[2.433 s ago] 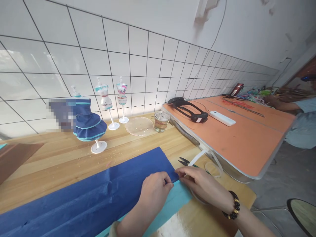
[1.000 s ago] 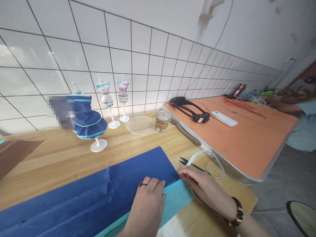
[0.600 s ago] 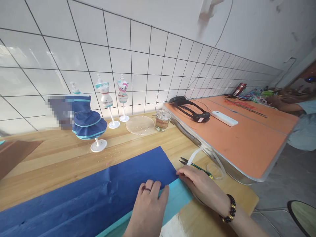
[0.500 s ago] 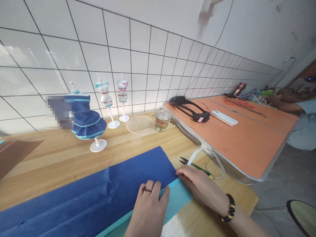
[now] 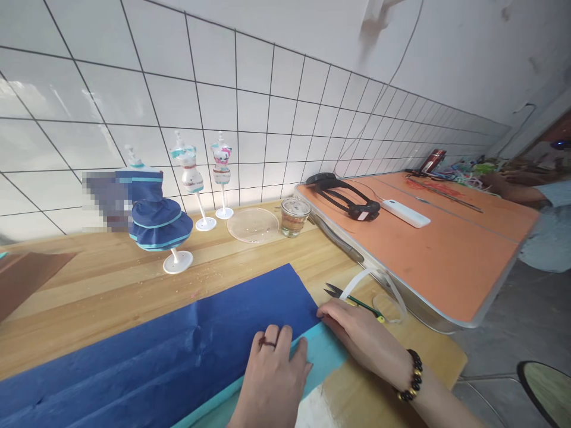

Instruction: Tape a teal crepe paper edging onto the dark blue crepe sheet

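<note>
A long dark blue sheet [image 5: 187,333] lies across the wooden table, with a light teal strip [image 5: 328,356] along its near edge. My left hand [image 5: 274,371], wearing a ring, rests on both where they meet, fingers bent and slightly apart, thumb on the teal edge. My right hand [image 5: 361,333], with a beaded bracelet, pinches the blue sheet's right corner beside the teal strip. Just beyond it lie small dark-bladed snips [image 5: 357,302] and a white ribbon [image 5: 354,282]. A mini dress form [image 5: 154,220] in a blue tiered dress stands behind the sheet.
Two bare dress forms [image 5: 191,178], [image 5: 222,175] stand near the tiled wall, beside a clear disc [image 5: 253,226] and a lidded glass [image 5: 294,217]. An orange-topped table [image 5: 428,255] holds a black headset [image 5: 348,199] and a white device [image 5: 405,214]. A person's arm [image 5: 513,184] is far right.
My left hand has shifted slightly right, and its thumb side now shows another fingertip. The white ribbon by my right hand has moved a little. My right hand stays at the corner.
</note>
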A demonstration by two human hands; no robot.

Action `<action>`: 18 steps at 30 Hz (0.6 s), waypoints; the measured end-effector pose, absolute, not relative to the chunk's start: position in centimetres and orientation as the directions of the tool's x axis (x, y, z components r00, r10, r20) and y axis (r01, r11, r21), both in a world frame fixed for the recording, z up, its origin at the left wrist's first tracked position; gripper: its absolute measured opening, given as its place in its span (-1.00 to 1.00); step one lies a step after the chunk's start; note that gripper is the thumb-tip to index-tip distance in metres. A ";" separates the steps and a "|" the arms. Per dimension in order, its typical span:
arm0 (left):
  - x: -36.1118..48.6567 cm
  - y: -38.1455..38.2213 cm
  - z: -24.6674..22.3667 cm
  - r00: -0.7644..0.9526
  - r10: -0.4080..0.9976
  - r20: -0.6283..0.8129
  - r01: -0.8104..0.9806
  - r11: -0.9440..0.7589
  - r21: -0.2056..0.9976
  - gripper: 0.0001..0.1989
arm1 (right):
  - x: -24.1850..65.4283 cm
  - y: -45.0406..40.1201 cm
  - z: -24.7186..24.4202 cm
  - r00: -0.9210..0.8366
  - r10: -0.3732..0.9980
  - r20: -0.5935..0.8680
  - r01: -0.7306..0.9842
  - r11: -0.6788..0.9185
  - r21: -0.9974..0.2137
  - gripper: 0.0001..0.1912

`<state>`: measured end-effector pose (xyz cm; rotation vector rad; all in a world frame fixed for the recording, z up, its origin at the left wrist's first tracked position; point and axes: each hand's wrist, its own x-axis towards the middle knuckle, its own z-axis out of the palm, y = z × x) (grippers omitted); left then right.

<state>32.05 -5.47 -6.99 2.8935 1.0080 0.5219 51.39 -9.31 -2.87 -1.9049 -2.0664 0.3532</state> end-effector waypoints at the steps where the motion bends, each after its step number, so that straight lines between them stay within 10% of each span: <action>1: 32.1 -5.5 -7.0 0.734 0.612 0.294 0.599 -0.788 0.144 -0.77 | 51.4 -9.3 -2.9 -0.069 0.996 0.053 0.922 0.084 -0.377 -0.76; 18: 32.0 -5.6 -6.8 0.721 0.616 0.319 0.591 -0.786 0.182 -0.76 | 48.8 -12.9 -3.6 -0.200 0.971 0.132 0.925 0.231 -0.300 -0.65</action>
